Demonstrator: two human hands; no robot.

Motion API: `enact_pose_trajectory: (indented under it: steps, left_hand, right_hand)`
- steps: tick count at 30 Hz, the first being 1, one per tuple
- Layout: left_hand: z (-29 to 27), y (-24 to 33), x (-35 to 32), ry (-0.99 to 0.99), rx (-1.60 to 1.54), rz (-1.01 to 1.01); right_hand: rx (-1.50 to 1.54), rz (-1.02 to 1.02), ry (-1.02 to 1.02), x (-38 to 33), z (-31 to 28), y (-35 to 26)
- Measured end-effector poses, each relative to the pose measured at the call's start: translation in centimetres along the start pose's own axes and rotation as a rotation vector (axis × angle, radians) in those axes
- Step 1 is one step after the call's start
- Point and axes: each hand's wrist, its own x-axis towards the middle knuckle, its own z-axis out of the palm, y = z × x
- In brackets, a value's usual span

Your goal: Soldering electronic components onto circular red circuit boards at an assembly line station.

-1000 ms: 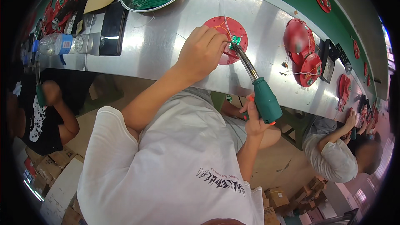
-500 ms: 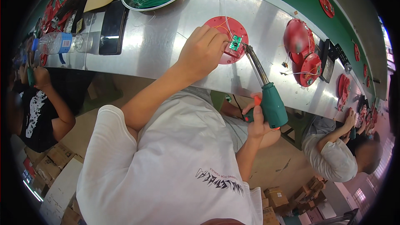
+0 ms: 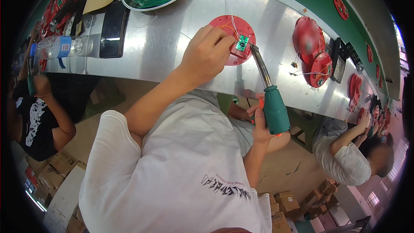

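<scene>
A round red plastic disc (image 3: pixel 232 39) lies flat on the shiny metal bench (image 3: pixel 172 47), with a small green circuit board (image 3: pixel 242 43) at its 3 o'clock edge. The left hand (image 3: pixel 206 55) is closed over the disc, fingertips pinching at the board. A soldering iron (image 3: pixel 269 92) with a thick teal handle is gripped by the right hand (image 3: pixel 261 123), its metal tip set just at the board's 4 o'clock. A fingertip could be burned, since the tip stands so near; thin white wires (image 3: pixel 228 17) could be scorched.
</scene>
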Motion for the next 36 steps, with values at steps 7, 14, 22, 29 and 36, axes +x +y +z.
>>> enact_pose_trajectory:
  steps: [7,14,22,29,36]
  left_hand:
    - [0.0,0.1,-0.2,0.073,-0.007,0.067]
    - [0.4,-0.4,-0.4,0.062,0.031,0.087]
    - [0.4,-0.2,-0.4,0.065,0.031,0.086]
    - [0.6,-0.3,-0.5,0.076,0.011,0.080]
    - [0.5,-0.3,-0.5,0.053,0.013,0.065]
  right_hand:
    - [-0.007,0.042,0.036,-0.9,0.2,-0.1]
    - [0.013,0.077,0.056,-0.6,1.1,-0.6]
    - [0.065,0.141,0.092,-0.5,1.4,-0.9]
    - [0.002,0.114,0.068,-0.9,0.9,-0.8]
    - [0.094,0.279,0.097,-0.1,0.7,-1.7]
